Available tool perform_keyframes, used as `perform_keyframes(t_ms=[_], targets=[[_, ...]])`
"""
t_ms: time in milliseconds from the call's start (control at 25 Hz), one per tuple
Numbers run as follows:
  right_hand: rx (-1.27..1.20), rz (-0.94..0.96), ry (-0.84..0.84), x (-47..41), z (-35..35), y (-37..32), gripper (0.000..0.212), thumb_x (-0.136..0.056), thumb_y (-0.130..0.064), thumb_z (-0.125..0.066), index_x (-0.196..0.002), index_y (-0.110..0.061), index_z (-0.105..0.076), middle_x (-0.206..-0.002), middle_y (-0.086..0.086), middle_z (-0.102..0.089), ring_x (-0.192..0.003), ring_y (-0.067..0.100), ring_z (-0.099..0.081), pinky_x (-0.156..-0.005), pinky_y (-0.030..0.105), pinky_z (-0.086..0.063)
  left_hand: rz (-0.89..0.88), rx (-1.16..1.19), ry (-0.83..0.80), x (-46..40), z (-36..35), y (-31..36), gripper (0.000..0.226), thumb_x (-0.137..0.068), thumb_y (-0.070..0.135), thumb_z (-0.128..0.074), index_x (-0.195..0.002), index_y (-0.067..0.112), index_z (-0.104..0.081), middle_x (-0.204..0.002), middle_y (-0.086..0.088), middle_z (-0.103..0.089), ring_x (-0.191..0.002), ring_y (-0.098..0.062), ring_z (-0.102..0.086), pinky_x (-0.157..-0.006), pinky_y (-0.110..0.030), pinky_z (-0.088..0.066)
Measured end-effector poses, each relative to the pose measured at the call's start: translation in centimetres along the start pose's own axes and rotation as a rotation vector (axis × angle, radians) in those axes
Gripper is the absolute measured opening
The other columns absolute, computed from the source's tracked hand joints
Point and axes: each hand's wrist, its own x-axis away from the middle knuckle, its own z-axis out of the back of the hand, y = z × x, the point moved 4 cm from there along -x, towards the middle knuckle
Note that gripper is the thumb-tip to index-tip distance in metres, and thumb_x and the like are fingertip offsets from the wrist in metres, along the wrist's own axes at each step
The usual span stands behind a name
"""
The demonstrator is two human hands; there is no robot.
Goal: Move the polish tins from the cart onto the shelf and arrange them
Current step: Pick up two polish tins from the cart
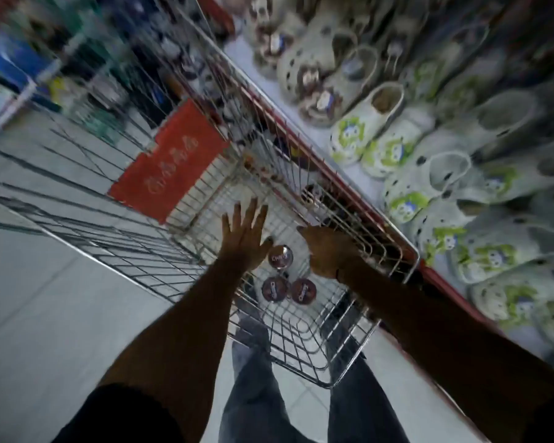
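Round tins [280, 256] in wire cart [301, 346]

Under both hands, the cart [160, 260] is shiny metal wire; the tins [280, 256] by the left hand [243, 238] have glossy lids; shoes [365, 135] beyond the right hand [328, 251] look smooth plastic.

Pale clogs [381, 135] with green cartoon prints crowd the right; a red panel [167, 161] hangs left.

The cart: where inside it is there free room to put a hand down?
The cart floor is bare beyond the left hand, toward the red panel. It is crowded nearer the person: three polish tins lie clustered between both hands, with the right hand beside them.
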Motion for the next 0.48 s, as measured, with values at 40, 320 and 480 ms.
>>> perform_keyframes(t_ms=[40,320,480], targets=[[0.037,-0.048,-0.105,-0.8,-2.1,0.7,0.075,-0.094,-0.030,-0.057,-0.159,-0.020,-0.021,-0.160,0.014,-0.035,-0.144,0.033,-0.039,-0.117,0.046,-0.038,-0.003,0.021,-0.115,-0.6,-2.7,0.2,0.082,-0.097,0.056,-0.048,-0.163,0.032,-0.004,-0.173,-0.002,0.012,-0.159,-0.041,0.004,-0.126,-0.063,-0.008],[0.175,-0.047,-0.167,-4.2,-10.5,2.5,0.041,-0.104,-0.012,-0.040,-0.145,-0.007,-0.041,-0.156,0.024,-0.032,-0.139,0.050,-0.036,-0.106,0.057,-0.041,0.066,0.054,-0.201,-3.4,-13.3,2.7,0.066,-0.087,0.013,-0.070,-0.146,0.026,-0.045,-0.151,-0.016,-0.037,-0.134,-0.043,-0.043,-0.097,-0.055,-0.055],[0.265,-0.092,-0.209,-4.5,-7.7,1.6,0.057,-0.091,-0.007,-0.062,-0.143,-0.009,-0.041,-0.155,0.019,-0.032,-0.140,0.046,-0.035,-0.104,0.052,-0.048,0.117,0.104,-0.119,-2.3,-10.1,1.8,0.065,-0.079,0.009,-0.078,-0.138,0.020,-0.053,-0.137,-0.016,-0.044,-0.120,-0.042,-0.054,-0.087,-0.053,-0.060]])
